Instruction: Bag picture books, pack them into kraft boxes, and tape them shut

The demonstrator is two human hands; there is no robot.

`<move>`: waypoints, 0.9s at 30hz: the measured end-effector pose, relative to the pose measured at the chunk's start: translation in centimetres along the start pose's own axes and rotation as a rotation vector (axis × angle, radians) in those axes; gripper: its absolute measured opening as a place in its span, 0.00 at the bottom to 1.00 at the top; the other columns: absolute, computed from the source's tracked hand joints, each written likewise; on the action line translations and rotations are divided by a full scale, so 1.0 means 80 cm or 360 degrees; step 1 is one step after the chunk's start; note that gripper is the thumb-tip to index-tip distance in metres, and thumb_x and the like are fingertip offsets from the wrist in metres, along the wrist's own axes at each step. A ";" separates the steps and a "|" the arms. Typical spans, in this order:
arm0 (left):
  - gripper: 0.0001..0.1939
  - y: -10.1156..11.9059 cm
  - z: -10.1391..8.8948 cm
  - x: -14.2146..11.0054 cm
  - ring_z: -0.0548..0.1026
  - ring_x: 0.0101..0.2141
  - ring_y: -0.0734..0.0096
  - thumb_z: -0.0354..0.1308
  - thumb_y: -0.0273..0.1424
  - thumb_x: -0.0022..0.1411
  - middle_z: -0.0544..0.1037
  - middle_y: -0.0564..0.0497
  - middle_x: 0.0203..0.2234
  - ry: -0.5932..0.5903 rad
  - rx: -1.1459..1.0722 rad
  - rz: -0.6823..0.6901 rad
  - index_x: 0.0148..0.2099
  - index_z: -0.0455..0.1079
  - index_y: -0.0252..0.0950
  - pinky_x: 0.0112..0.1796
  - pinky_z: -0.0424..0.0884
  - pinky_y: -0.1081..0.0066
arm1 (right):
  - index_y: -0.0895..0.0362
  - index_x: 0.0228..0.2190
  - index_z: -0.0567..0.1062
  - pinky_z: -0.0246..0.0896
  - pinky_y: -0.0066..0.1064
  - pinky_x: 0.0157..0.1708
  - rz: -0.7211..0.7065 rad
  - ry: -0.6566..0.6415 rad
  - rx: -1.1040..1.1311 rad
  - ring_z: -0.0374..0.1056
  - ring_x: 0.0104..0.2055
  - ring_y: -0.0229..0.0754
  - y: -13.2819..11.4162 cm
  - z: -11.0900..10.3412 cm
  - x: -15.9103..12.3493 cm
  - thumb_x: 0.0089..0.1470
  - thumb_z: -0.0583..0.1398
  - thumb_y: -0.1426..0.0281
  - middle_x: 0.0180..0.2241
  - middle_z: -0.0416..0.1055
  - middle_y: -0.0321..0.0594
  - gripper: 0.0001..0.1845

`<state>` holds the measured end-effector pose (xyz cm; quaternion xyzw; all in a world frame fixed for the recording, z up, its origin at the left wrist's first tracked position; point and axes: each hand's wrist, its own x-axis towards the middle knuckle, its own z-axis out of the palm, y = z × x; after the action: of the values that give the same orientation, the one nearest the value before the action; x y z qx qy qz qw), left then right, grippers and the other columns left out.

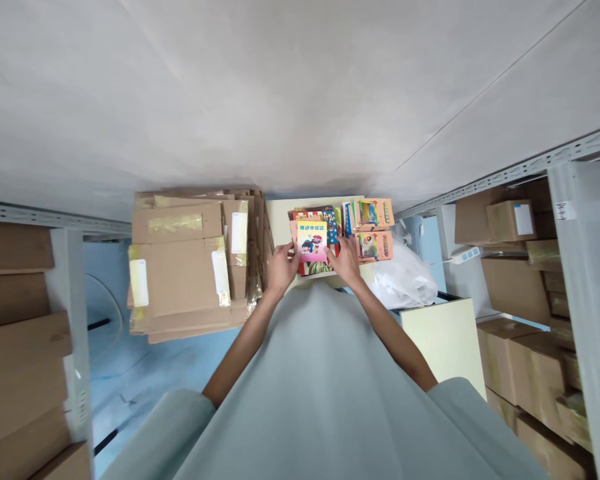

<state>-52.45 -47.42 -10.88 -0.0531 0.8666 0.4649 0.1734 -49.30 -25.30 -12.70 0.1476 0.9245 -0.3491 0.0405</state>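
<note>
A small yellow-and-pink booklet with cartoon figures on its cover is held between my two hands. My left hand grips its left edge near the lower corner, thumb on top. At the right lower edge, my right hand closes on the same booklet; its fingertips are partly hidden. Beneath lies a pile of larger colourful books, one with a red, white and blue pattern. Just right of the pile, stacks of small orange booklets lie side by side.
Flattened cardboard boxes are stacked left of the pale table. A white plastic bag sits at the right, above a cream panel. Shelves with cartons flank both sides, and a wall rises ahead.
</note>
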 end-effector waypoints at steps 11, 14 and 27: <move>0.24 0.015 0.044 -0.028 0.73 0.66 0.42 0.61 0.28 0.70 0.74 0.33 0.65 0.0155 0.0111 0.0312 0.66 0.76 0.34 0.69 0.70 0.46 | 0.58 0.54 0.79 0.72 0.47 0.60 0.0134 -0.0073 -0.0157 0.76 0.59 0.59 -0.018 -0.011 0.001 0.66 0.67 0.58 0.53 0.82 0.55 0.22; 0.26 0.006 0.038 -0.025 0.74 0.66 0.42 0.60 0.28 0.70 0.76 0.32 0.65 0.0168 -0.0020 0.0220 0.68 0.74 0.33 0.70 0.69 0.47 | 0.58 0.51 0.81 0.73 0.47 0.59 0.0215 -0.0090 -0.0182 0.77 0.57 0.59 -0.026 -0.017 0.003 0.63 0.69 0.57 0.51 0.83 0.55 0.21; 0.24 0.003 0.028 0.009 0.80 0.59 0.45 0.66 0.37 0.69 0.79 0.31 0.60 0.0274 -0.0244 -0.0043 0.62 0.75 0.32 0.63 0.74 0.50 | 0.58 0.38 0.87 0.81 0.46 0.46 0.0506 -0.0020 0.0611 0.85 0.45 0.58 -0.025 -0.099 0.005 0.43 0.77 0.52 0.40 0.88 0.48 0.27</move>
<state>-52.60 -45.34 -12.07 -0.1177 0.8393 0.5212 0.1000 -50.03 -21.40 -5.52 0.2941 0.8060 -0.5086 0.0719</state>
